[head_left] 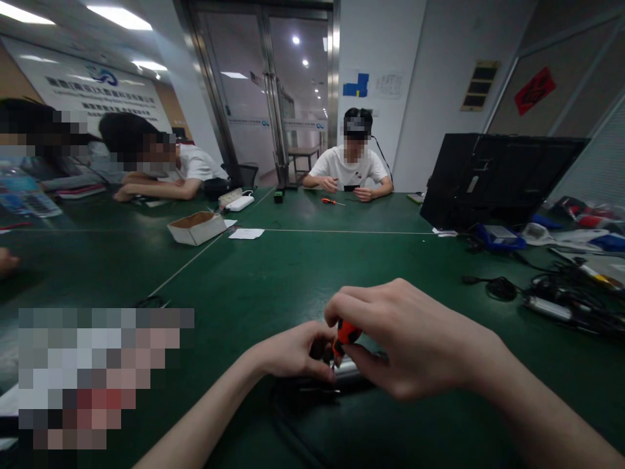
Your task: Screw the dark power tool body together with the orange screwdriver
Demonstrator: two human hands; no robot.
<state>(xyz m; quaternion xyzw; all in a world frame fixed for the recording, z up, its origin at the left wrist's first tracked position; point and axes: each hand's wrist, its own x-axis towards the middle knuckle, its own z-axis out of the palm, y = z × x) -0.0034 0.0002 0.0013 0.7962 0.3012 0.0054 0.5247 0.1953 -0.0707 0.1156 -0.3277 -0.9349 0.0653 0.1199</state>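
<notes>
My right hand (398, 335) is closed on the red and black handle of a screwdriver (348, 332), held steeply with the handle up. Its lower end goes down toward a silver and black device (347, 372) lying on the table in front of me. At the left end of that device, my left hand (297, 352) has thumb and fingers closed in beside the screwdriver's lower part. What it pinches is hidden. From the device's left side a black cable (288, 420) curves toward me. My right hand covers much of the device.
Green table (303, 267) spreads ahead. On it are an open cardboard box (196, 229), white paper (247, 234), another screwdriver (332, 202) by a seated person (352, 166), a black monitor (498, 179) and tangled cables (581, 299). More people sit at left; a blurred patch hides the near left.
</notes>
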